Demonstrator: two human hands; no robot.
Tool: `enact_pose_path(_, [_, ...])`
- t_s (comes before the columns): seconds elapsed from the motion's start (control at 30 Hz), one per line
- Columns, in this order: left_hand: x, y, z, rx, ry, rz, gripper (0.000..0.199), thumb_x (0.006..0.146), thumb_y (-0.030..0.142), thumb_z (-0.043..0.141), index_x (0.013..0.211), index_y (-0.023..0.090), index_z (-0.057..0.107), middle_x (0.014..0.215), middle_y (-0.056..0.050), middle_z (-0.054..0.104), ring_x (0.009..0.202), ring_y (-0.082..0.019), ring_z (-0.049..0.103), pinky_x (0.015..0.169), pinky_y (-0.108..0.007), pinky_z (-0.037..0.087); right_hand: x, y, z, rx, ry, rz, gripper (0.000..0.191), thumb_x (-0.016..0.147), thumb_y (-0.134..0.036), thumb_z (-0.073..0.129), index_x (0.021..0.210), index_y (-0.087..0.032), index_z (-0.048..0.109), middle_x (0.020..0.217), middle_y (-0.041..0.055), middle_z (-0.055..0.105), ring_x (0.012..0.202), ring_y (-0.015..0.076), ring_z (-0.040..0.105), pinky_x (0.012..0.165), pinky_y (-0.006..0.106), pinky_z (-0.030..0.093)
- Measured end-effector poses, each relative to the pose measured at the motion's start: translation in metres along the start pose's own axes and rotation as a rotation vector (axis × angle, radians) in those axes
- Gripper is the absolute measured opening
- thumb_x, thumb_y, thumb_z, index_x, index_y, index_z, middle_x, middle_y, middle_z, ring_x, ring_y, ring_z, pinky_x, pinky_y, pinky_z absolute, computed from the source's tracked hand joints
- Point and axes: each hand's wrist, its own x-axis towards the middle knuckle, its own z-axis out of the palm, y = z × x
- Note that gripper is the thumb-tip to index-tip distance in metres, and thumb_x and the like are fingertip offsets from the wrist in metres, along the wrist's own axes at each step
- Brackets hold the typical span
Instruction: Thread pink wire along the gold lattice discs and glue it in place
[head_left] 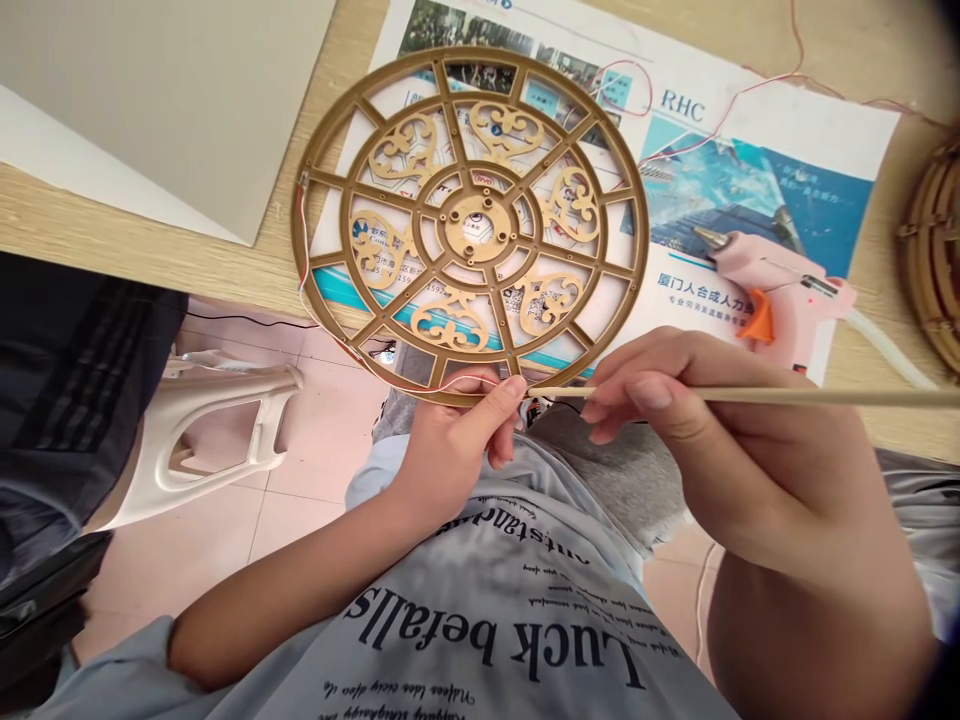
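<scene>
A round gold openwork frame [470,222] with scroll ornaments lies over a printed sheet and juts past the table's front edge. My left hand [469,430] pinches its near rim, thumb on top, where a thin red and white wire [390,378] runs along the rim. In my right hand [720,430] is a thin wooden stick [817,396], held between thumb and fingers. The stick's tip meets the rim just right of my left thumb.
A pink hot glue gun [795,285] with an orange trigger lies on the printed sheet [862,140] at the right. Another round brown frame [934,250] is at the right edge. A grey board [165,90] covers the left. Below stands a white stool [217,430].
</scene>
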Motion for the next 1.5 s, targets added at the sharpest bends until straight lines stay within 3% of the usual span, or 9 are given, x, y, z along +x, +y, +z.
enact_pose_path(0.13, [0.000,0.001,0.000,-0.026,-0.007,-0.001,0.038,0.095,0.039,0.078,0.069,0.019,0.059,0.056,0.003,0.053,0.047,-0.009,0.048,0.045,-0.022,0.037,0.000,-0.001,0.013,0.027,0.185,0.115,0.024,0.109,-0.023,0.066,0.088,-0.019,0.076,0.083,0.0017,0.074,0.071,0.0110,0.072,0.062,0.021,0.059])
enact_pose_path(0.3, [-0.001,0.002,-0.002,-0.008,-0.040,0.000,0.035,0.098,0.038,0.074,0.073,0.019,0.058,0.056,0.002,0.056,0.049,-0.009,0.049,0.050,-0.022,0.040,-0.003,0.000,0.030,0.105,0.402,0.141,0.024,0.106,-0.021,0.072,0.083,-0.019,0.080,0.074,0.0001,0.073,0.060,0.0099,0.071,0.054,0.017,0.059])
enact_pose_path(0.47, [-0.003,0.000,-0.003,0.044,-0.016,-0.002,0.033,0.095,0.036,0.072,0.072,0.020,0.054,0.055,0.003,0.057,0.049,-0.010,0.049,0.051,-0.023,0.041,-0.007,-0.003,0.024,0.175,0.301,0.184,0.021,0.108,-0.026,0.069,0.092,-0.018,0.080,0.078,0.0031,0.074,0.065,0.0131,0.073,0.057,0.021,0.062])
enact_pose_path(0.7, [-0.004,-0.004,-0.001,0.101,0.021,-0.013,0.029,0.095,0.032,0.069,0.073,0.021,0.053,0.052,0.004,0.056,0.047,-0.010,0.048,0.050,-0.022,0.038,-0.006,0.002,0.016,0.433,0.238,0.367,0.023,0.103,-0.036,0.077,0.092,-0.017,0.081,0.078,0.0040,0.075,0.065,0.0158,0.077,0.057,0.022,0.065])
enact_pose_path(0.8, [-0.002,-0.004,-0.001,0.096,0.026,-0.001,0.030,0.094,0.032,0.070,0.072,0.021,0.053,0.051,0.004,0.055,0.045,-0.010,0.048,0.048,-0.022,0.038,-0.008,0.004,0.022,0.476,0.421,0.358,0.021,0.102,-0.033,0.077,0.088,-0.018,0.083,0.073,0.0038,0.075,0.057,0.0154,0.073,0.051,0.023,0.062])
enact_pose_path(0.93, [-0.002,-0.003,-0.001,0.080,0.014,-0.003,0.031,0.094,0.032,0.070,0.072,0.021,0.052,0.050,0.005,0.054,0.045,-0.010,0.049,0.048,-0.021,0.038,-0.012,0.004,0.031,0.466,0.689,0.227,0.021,0.104,-0.024,0.073,0.086,-0.021,0.085,0.072,0.0036,0.073,0.053,0.0157,0.069,0.048,0.027,0.060])
enact_pose_path(1.27, [-0.003,-0.002,0.001,0.082,0.023,0.004,0.029,0.092,0.031,0.070,0.071,0.021,0.053,0.050,0.005,0.054,0.044,-0.010,0.047,0.046,-0.020,0.039,-0.019,0.012,0.031,0.519,0.387,0.289,0.017,0.107,-0.029,0.071,0.098,-0.024,0.084,0.083,0.0030,0.076,0.070,0.0156,0.076,0.065,0.027,0.066])
enact_pose_path(1.37, [-0.002,-0.002,0.001,0.084,0.018,0.003,0.028,0.092,0.031,0.070,0.071,0.021,0.053,0.050,0.005,0.055,0.044,-0.010,0.048,0.045,-0.020,0.038,-0.017,0.005,0.028,0.358,0.360,0.299,0.019,0.108,-0.030,0.071,0.096,-0.021,0.082,0.084,0.0037,0.075,0.071,0.0154,0.074,0.065,0.027,0.063])
enact_pose_path(1.5, [-0.002,-0.002,0.000,0.102,0.027,0.001,0.027,0.092,0.030,0.069,0.072,0.022,0.053,0.051,0.005,0.055,0.045,-0.009,0.047,0.046,-0.020,0.038,-0.017,-0.003,0.027,-0.003,0.338,0.143,0.016,0.107,-0.023,0.071,0.091,-0.020,0.077,0.081,0.0022,0.075,0.070,0.0137,0.071,0.061,0.026,0.054])
